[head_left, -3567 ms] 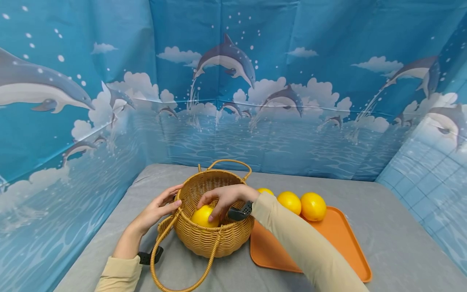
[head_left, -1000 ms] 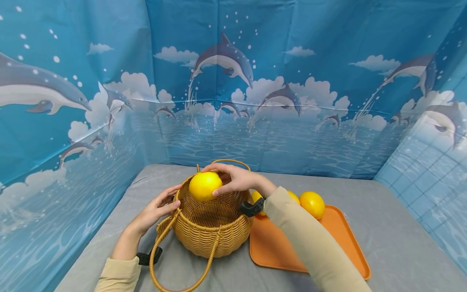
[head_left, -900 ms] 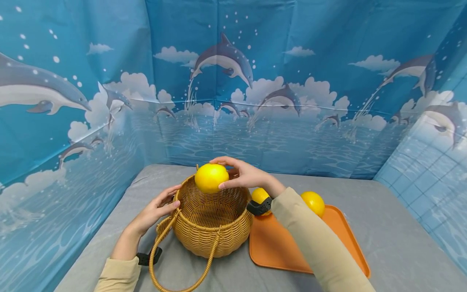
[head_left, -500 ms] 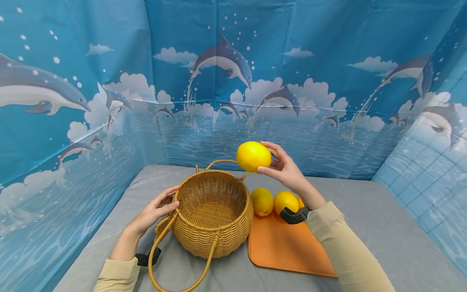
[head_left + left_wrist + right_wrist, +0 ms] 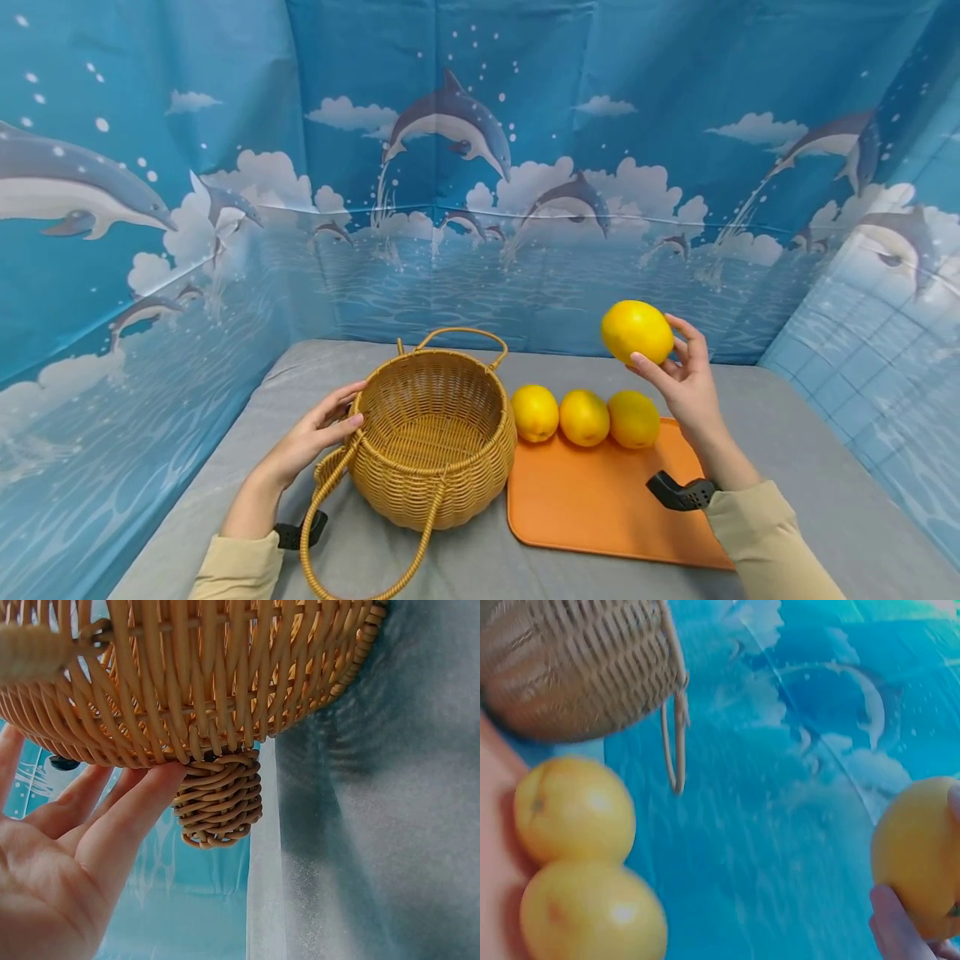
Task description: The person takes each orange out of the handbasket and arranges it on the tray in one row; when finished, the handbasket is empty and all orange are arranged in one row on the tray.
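Observation:
My right hand (image 5: 693, 392) holds a yellow-skinned orange (image 5: 637, 331) between thumb and fingers, raised above the far right of the tray. The right wrist view shows this held orange (image 5: 915, 855) at its right edge, partly cut off. On the left, a round wicker basket (image 5: 427, 496) stands upright with a bare woven bottom. My left hand (image 5: 300, 446) rests against its left side, thumb at the rim. Seen from the left wrist, nearly straight fingers (image 5: 127, 817) touch the basket wall (image 5: 217, 675) beside a small woven foot (image 5: 220, 801).
Three more oranges, the left one (image 5: 535, 412), the middle one (image 5: 584, 417) and the right one (image 5: 633, 419), line the back of an orange tray (image 5: 585, 508) right of the basket. A basket handle (image 5: 408, 575) hangs towards the front. A dolphin-printed curtain (image 5: 465, 275) encloses the grey table (image 5: 795, 467).
My right hand has lifted the orange out of the basket and carried it rightward, over the tray. The left hand has stayed at the basket's side.

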`<state>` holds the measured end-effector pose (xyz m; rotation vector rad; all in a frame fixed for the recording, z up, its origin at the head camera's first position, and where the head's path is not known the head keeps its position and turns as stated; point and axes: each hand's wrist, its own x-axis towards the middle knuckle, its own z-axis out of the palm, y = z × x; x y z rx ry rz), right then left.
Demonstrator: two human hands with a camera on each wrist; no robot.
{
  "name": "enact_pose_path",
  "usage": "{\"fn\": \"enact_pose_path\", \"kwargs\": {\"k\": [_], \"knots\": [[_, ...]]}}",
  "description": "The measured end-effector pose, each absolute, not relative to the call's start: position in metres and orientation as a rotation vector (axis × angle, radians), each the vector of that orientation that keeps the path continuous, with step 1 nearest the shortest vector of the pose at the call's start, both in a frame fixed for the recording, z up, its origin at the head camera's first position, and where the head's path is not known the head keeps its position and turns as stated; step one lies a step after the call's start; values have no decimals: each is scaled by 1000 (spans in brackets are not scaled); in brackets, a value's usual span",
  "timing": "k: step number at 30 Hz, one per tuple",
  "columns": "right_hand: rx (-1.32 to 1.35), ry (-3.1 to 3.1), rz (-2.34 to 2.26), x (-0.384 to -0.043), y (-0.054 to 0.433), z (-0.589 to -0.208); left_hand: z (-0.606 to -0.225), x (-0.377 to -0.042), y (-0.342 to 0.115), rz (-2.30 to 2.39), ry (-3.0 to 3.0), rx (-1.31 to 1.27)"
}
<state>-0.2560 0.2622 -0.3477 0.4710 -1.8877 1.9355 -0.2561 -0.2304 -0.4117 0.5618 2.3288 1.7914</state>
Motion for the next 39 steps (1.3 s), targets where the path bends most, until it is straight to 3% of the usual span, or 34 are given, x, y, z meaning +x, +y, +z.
{"fn": "enact_pose_path", "kwargs": {"k": [8, 11, 22, 39], "knots": [[214, -1842, 1886, -292, 352, -450, -412, -255, -230, 1798, 2328, 570], [102, -1881, 1866, -289, 369, -472, -412, -255, -230, 1801, 2324, 568], [-362, -2199, 1568, -233, 332, -441, -412, -256, -231, 1794, 2325, 565], [-444, -2344, 1342, -238, 329, -463, -411, -255, -230, 1787, 2328, 543]]}}
